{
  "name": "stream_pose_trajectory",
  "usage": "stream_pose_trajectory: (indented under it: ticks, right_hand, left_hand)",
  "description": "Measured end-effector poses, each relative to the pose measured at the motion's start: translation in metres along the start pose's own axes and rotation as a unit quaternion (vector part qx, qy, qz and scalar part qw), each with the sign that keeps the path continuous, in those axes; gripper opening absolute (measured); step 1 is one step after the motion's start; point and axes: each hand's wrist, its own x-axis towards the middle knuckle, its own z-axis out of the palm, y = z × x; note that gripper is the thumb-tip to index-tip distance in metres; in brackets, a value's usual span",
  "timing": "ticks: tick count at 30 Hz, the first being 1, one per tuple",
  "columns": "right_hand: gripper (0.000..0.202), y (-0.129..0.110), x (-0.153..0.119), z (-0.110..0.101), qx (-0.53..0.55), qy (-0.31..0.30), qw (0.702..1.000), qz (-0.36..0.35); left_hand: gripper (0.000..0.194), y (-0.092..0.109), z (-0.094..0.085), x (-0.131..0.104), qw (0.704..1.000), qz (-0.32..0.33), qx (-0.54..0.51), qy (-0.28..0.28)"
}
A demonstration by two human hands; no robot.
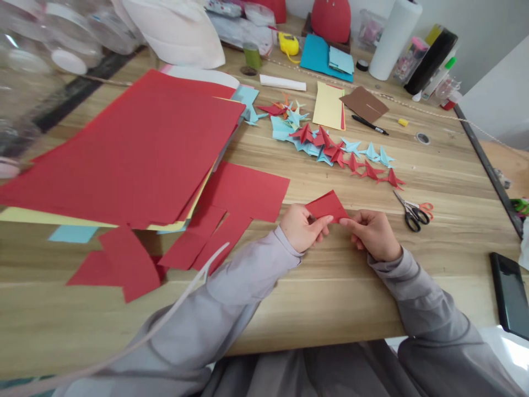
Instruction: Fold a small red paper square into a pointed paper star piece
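A small folded piece of red paper [328,205] is held between my two hands, just above the table's near part. My left hand [305,226] pinches its left side with the thumb on top. At the lower right corner, my right hand [375,232] grips it between thumb and fingers. Left of my hands lie loose red paper pieces [248,190], beside a stack of large red sheets [136,149]. Beyond my hands, folded red paper cranes [371,171] and light blue ones [371,151] sit in rows.
Black-handled scissors [412,214] lie right of my hands, with an orange-handled pair partly under them. A phone [510,292] rests at the right edge. Farther back are a pen [370,124], brown paper [364,105], a yellow tape measure [288,44] and a white roll [394,38].
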Motion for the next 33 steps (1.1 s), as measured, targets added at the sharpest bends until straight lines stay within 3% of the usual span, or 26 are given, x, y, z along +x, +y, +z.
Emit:
stream_pose_trajectory:
  ticks: [11,15,21,27,33]
  right_hand:
    - [0.04,0.007,0.001,-0.005,0.08,-0.098,0.991,-0.033]
    - [0.038,0.009,0.001,0.0,0.092,-0.122,0.986,-0.066]
    - [0.036,0.003,0.005,0.005,0.101,-0.131,0.979,-0.115]
    - [0.039,0.004,0.011,0.005,0.094,-0.122,0.982,-0.111]
    - [0.041,0.007,0.019,0.009,0.108,-0.148,0.978,-0.097]
  left_hand:
    - [0.028,0.001,-0.004,0.003,0.998,0.02,-0.049,-0.042]
    - [0.015,-0.003,-0.002,0.003,0.991,0.045,-0.08,-0.098]
    - [0.025,-0.007,-0.003,0.004,0.984,0.072,-0.092,-0.133]
    - [0.032,-0.009,-0.004,0.01,0.987,0.068,-0.115,-0.093]
    - [0.027,-0.003,-0.004,0.011,0.988,0.054,-0.123,-0.078]
